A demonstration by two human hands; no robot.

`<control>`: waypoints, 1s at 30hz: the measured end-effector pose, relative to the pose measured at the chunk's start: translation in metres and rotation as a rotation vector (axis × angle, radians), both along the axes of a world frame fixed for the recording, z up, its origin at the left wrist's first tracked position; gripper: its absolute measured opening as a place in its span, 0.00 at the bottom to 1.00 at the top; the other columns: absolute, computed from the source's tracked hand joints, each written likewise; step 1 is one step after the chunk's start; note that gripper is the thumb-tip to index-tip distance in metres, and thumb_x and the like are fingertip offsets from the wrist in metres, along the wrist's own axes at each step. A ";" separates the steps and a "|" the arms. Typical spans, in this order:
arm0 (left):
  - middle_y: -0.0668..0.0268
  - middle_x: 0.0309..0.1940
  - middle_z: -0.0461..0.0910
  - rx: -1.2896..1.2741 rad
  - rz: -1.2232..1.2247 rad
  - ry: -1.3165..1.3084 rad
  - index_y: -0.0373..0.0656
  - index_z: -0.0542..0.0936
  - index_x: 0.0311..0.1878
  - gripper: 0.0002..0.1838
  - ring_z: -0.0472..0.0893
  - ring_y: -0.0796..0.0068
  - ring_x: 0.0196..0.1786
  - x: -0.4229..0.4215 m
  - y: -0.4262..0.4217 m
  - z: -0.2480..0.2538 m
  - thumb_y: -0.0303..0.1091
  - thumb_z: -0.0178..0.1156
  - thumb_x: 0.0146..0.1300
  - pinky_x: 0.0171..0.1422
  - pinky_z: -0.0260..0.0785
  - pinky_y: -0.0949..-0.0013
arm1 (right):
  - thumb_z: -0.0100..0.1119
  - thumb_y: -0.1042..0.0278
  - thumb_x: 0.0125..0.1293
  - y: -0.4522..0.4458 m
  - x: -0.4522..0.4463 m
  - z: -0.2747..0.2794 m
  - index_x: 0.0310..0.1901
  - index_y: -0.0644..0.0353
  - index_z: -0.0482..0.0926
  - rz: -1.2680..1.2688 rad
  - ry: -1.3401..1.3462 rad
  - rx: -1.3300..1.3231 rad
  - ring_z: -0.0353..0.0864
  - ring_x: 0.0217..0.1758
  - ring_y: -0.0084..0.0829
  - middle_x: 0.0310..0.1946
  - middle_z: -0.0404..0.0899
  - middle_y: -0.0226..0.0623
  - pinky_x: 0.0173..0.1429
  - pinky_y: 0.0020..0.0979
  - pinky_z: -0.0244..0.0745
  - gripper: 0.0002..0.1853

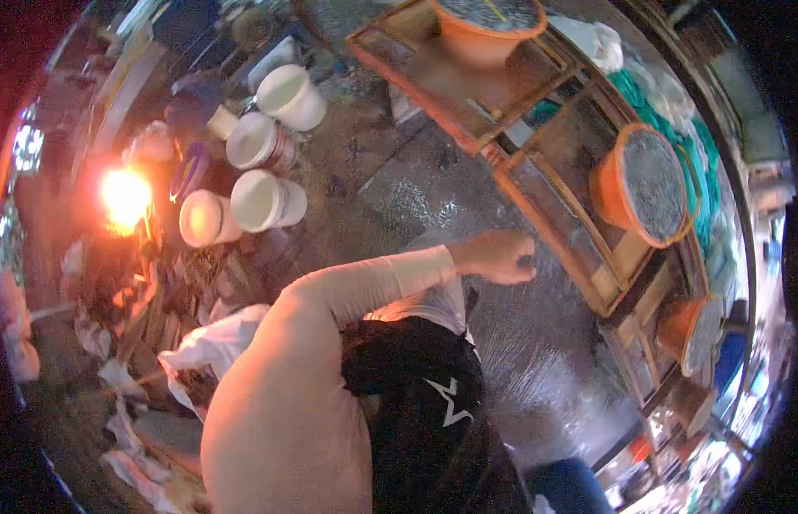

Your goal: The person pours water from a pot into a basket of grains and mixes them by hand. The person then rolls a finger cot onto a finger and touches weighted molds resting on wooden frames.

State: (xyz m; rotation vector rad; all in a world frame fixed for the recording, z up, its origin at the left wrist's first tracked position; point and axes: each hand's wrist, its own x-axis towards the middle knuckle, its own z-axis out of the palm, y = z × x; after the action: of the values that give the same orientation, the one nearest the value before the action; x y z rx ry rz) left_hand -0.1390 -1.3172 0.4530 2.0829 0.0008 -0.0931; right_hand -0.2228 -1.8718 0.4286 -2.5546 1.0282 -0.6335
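My left hand [500, 257] is stretched out across my front, above the wet, dark floor [536, 343]. Its fingers are curled in, and I see nothing held in them. It touches nothing that I can make out. A pale long sleeve [365, 283] covers the bent arm. Beyond the fingertips runs a wooden frame bench [570, 248]. On it stands an orange tub [618, 184] filled with something grey. My right hand does not show. A dark garment with a white star [450, 403] covers my body.
Several white buckets, one [292, 98] at the back, stand on the floor to the upper left. A bright fire [126, 201] burns at the far left. More orange tubs, including one [489, 34] at the top, sit along the bench. Green netting [635, 98] lies behind it.
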 end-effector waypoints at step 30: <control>0.50 0.43 0.77 -0.053 -0.192 0.208 0.37 0.73 0.49 0.26 0.77 0.48 0.48 -0.059 -0.048 -0.010 0.51 0.58 0.57 0.50 0.70 0.52 | 0.58 0.44 0.56 0.062 0.006 -0.048 0.56 0.56 0.71 0.091 0.135 0.088 0.73 0.55 0.42 0.53 0.74 0.46 0.59 0.42 0.67 0.31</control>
State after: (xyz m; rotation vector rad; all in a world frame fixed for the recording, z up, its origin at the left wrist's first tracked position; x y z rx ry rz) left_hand -0.1976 -1.3652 0.4428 2.0079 -0.0739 -0.4222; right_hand -0.2172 -1.8097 0.3802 -2.5784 0.9533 -0.3872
